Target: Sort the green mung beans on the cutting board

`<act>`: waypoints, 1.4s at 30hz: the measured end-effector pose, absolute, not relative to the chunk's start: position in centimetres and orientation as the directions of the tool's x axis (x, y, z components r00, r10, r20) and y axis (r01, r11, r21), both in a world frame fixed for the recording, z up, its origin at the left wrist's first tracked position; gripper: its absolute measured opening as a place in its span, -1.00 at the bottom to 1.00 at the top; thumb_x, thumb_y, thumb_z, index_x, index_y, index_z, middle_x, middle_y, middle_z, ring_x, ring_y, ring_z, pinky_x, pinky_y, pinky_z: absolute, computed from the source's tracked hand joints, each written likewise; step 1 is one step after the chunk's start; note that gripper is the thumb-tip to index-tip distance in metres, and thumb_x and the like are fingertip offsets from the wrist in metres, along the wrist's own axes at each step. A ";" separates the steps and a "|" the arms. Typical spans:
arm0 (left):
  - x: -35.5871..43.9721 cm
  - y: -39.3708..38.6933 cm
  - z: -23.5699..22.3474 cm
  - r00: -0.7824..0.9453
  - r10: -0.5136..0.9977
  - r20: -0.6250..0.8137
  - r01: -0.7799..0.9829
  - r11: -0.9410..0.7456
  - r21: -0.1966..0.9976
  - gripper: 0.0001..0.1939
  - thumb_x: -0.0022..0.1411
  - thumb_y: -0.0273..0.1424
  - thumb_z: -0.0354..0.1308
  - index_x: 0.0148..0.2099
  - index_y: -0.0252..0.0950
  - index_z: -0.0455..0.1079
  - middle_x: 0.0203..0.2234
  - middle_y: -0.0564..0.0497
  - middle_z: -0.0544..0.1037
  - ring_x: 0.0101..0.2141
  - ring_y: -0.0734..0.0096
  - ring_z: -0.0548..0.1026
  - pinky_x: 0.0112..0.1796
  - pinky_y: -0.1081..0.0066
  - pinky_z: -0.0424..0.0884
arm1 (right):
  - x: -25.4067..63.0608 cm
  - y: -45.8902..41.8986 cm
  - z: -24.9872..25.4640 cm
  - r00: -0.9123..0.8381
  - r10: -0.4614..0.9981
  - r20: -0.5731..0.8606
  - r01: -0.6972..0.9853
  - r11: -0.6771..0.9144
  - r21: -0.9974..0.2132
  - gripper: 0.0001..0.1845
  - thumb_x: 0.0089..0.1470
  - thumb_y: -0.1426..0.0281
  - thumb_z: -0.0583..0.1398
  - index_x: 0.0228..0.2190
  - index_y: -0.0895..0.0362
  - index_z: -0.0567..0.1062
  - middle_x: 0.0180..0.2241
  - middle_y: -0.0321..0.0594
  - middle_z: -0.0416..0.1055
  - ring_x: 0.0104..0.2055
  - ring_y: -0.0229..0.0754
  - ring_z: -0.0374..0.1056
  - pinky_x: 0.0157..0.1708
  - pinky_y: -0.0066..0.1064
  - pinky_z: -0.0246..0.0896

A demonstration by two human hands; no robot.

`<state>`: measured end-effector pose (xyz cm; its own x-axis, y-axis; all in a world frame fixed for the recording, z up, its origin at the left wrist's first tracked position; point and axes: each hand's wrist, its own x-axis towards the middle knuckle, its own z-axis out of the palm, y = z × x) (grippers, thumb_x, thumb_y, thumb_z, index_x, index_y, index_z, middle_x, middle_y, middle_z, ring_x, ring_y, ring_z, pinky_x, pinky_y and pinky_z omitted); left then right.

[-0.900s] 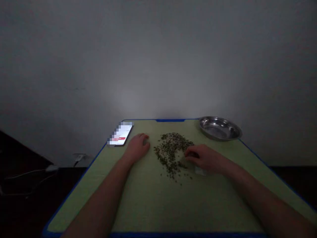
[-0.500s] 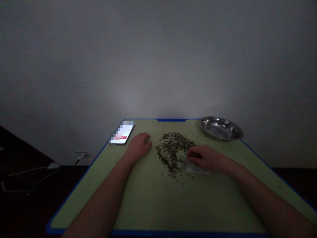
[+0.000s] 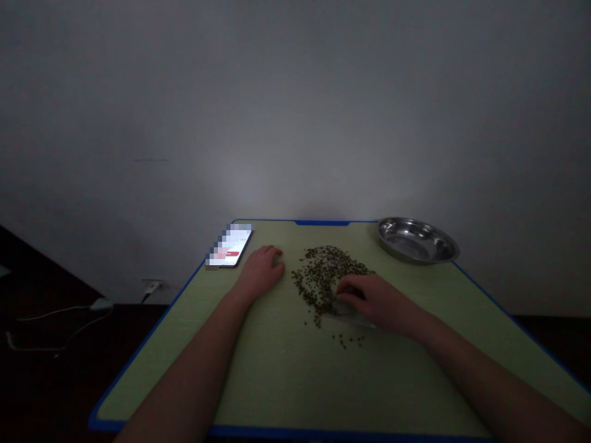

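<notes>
A pile of small dark grains, like beans or seeds (image 3: 314, 274), lies spread over the middle of the green tabletop (image 3: 286, 381). My right hand (image 3: 369, 296) is at the pile's right side, thumb and fingers pinched on a clear plastic bag (image 3: 353, 319). Most of the bag lies flat under that hand, its near edge showing faintly against the table. Left of the grains, my left hand (image 3: 261, 269) rests palm down with its thumb apart from the fingers, holding nothing. Several stray grains (image 3: 344, 340) sit just in front of the bag.
At the far right corner stands a shallow steel bowl (image 3: 418, 241), slightly over the table's edge. A lit phone (image 3: 237, 243) lies at the far left. Blue trim (image 3: 323, 223) borders the table, which meets a grey wall. A plug and cables (image 3: 152, 288) are low on the left.
My right hand has moved left with the bag, further over the grains, and the gap in the pile is now covered. Several grains now lie nearer me. My left hand stays in place.
</notes>
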<state>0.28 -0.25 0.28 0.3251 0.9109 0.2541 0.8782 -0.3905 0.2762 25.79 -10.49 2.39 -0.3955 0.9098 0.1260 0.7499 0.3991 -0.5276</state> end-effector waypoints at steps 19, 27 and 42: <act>0.4 -0.5 0.1 0.303 0.909 0.286 0.879 -0.382 0.286 -0.66 0.12 -0.37 0.03 -0.05 -0.31 0.39 -0.03 -0.14 0.46 -0.01 0.20 0.39 0.06 0.23 0.26 | 25.8 -9.6 2.1 -0.352 0.927 0.126 0.750 0.360 -0.555 -0.86 0.12 0.40 0.12 -0.37 0.14 0.49 -0.45 -0.26 0.46 -0.45 -0.26 0.29 -0.43 -0.44 0.10; 0.4 -0.5 -0.1 0.302 0.908 0.290 0.872 -0.386 0.301 -0.67 0.12 -0.37 0.04 -0.06 -0.29 0.40 -0.04 -0.13 0.46 -0.02 0.20 0.40 0.05 0.22 0.27 | 24.8 -8.1 2.8 -0.331 0.919 0.213 0.770 0.394 -0.502 -0.87 0.13 0.42 0.12 -0.37 0.15 0.48 -0.46 -0.26 0.46 -0.45 -0.25 0.29 -0.42 -0.42 0.10; 0.4 -0.6 0.0 0.306 0.904 0.299 0.874 -0.391 0.288 -0.66 0.12 -0.38 0.05 -0.04 -0.32 0.39 -0.04 -0.15 0.46 0.02 0.21 0.37 0.08 0.25 0.24 | 21.8 -10.5 3.7 -0.641 0.695 0.326 0.695 0.706 -0.139 -0.83 0.07 0.56 0.09 -0.33 0.15 0.46 -0.35 -0.18 0.45 -0.30 -0.18 0.31 -0.28 -0.38 0.14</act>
